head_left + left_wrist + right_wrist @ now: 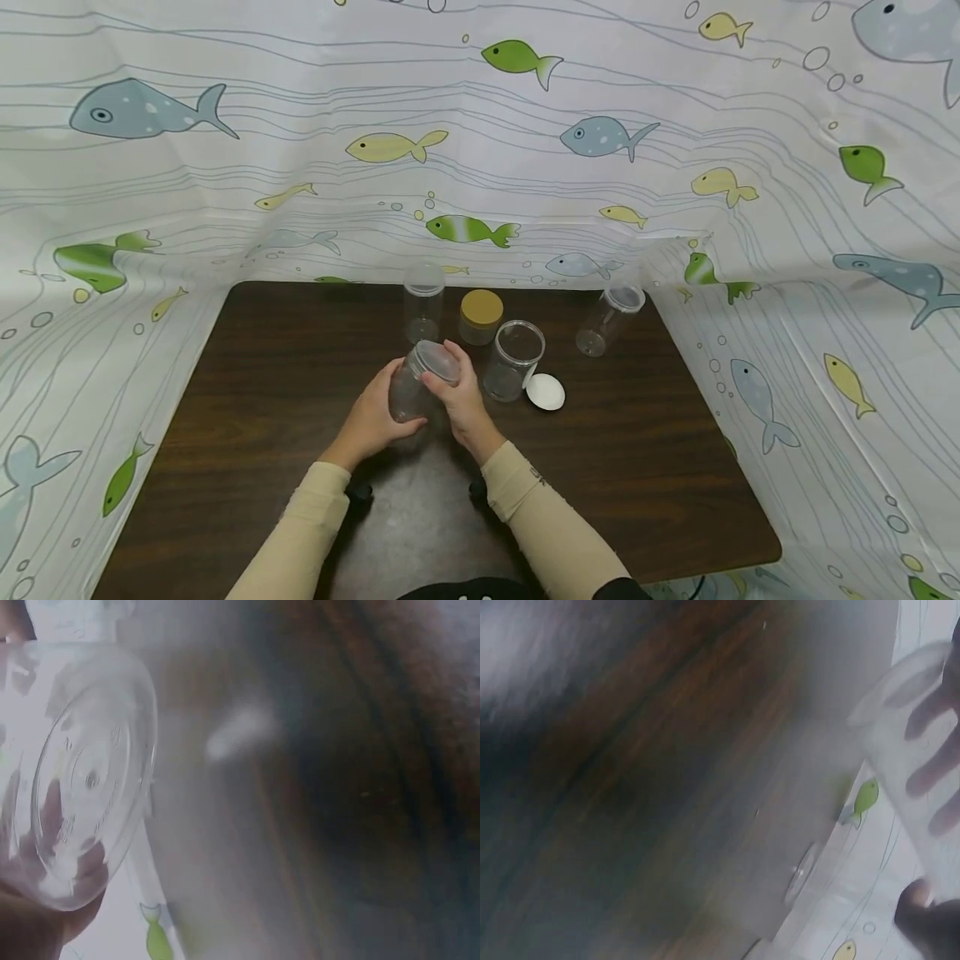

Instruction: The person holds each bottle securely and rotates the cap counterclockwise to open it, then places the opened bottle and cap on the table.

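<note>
In the head view, a clear plastic jar (405, 398) with a translucent lid (438, 360) is held tilted above the table, its top leaning to the right. My left hand (377, 417) grips the jar's body from the left, thumb low and fingers up along the side. Around the lid's edge, my right hand (467, 406) has its thumb in front and its fingers behind. The left wrist view shows the round moulded base of the jar (94, 778), and fingers show through its wall. Part of the see-through jar (900, 742) appears at the right wrist view's right edge.
Behind the hands stand a tall lidded clear jar (424, 310) and a short jar with a yellow lid (481, 310). Close to the right hand are a lidless clear jar (504, 379) and a white disc (546, 392). Another lidded jar (609, 321) is farther right on the brown table (637, 467).
</note>
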The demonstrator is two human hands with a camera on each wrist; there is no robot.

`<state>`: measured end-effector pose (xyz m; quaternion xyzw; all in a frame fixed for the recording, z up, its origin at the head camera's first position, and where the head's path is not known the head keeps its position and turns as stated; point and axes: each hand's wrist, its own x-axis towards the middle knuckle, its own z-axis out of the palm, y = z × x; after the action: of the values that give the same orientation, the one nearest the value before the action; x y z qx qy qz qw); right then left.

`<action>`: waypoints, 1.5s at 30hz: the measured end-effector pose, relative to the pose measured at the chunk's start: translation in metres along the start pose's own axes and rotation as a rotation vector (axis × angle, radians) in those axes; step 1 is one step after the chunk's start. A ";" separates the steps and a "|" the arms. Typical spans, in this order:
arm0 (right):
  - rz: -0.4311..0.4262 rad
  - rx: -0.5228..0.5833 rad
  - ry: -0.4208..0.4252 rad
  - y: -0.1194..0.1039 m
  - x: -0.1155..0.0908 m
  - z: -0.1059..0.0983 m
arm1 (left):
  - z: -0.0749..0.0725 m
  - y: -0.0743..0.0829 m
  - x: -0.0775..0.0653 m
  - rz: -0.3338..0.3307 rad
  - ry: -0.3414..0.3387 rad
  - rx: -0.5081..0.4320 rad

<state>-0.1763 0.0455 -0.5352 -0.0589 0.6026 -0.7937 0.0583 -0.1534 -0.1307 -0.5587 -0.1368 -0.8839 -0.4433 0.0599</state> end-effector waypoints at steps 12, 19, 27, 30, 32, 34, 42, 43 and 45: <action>-0.005 0.097 -0.293 -0.002 0.007 -0.020 | -0.014 0.002 -0.007 -0.067 -0.180 -0.206; 0.057 0.214 -0.134 0.004 0.009 -0.024 | -0.014 -0.005 -0.013 -0.121 -0.115 -0.270; 0.208 0.346 0.100 0.015 0.012 -0.028 | -0.015 -0.017 -0.012 -0.096 0.016 -0.288; 0.302 0.375 0.121 0.017 0.012 -0.030 | -0.015 -0.021 -0.011 -0.071 0.066 -0.279; 0.360 0.380 0.122 0.017 0.011 -0.032 | -0.016 -0.023 -0.010 -0.070 0.082 -0.269; 0.412 0.390 0.124 0.018 0.011 -0.032 | -0.017 -0.026 -0.010 -0.064 0.095 -0.277; 0.585 0.501 0.121 0.022 0.010 -0.035 | -0.017 -0.033 -0.009 -0.048 0.146 -0.288; 0.600 0.522 0.125 0.024 0.010 -0.036 | -0.017 -0.034 -0.009 -0.053 0.148 -0.284; 0.626 0.566 0.136 0.026 0.011 -0.038 | -0.016 -0.036 -0.009 -0.064 0.150 -0.272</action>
<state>-0.1931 0.0724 -0.5697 0.1976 0.3523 -0.8739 0.2706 -0.1554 -0.1658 -0.5784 -0.0821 -0.8126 -0.5695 0.0926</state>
